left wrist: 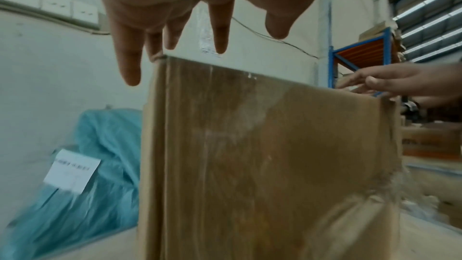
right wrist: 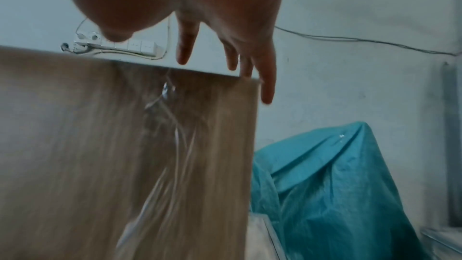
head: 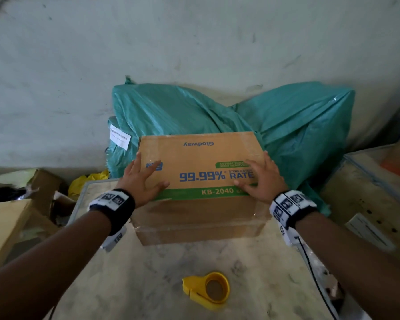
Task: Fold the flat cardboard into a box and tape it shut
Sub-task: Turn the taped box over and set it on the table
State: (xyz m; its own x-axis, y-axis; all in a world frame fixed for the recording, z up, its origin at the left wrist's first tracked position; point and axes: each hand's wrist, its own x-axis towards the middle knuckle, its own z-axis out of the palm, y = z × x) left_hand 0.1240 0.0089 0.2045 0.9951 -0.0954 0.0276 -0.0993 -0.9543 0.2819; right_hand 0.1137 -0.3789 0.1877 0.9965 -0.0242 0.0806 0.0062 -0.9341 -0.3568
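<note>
A brown cardboard box (head: pixel 201 158) with blue and green print stands formed on the table (head: pixel 148 273), its near side (head: pixel 201 218) covered in clear tape. My left hand (head: pixel 141 174) lies flat on the box top at the left, fingers straight. My right hand (head: pixel 261 176) lies flat on the top at the right. In the left wrist view the left hand (left wrist: pixel 175 33) hangs over the box edge (left wrist: pixel 250 145) with spread fingers. The right wrist view shows the right hand (right wrist: pixel 225 56) over the box (right wrist: pixel 125 145). A yellow tape dispenser (head: pixel 207 289) lies on the table near me.
A big teal sack (head: pixel 217 112) with a white label (head: pixel 120 136) leans on the wall behind the box. Cartons (head: pixel 7 222) sit at the left, a wooden crate (head: pixel 367 192) at the right. Blue shelving (left wrist: pixel 360 60) stands further off.
</note>
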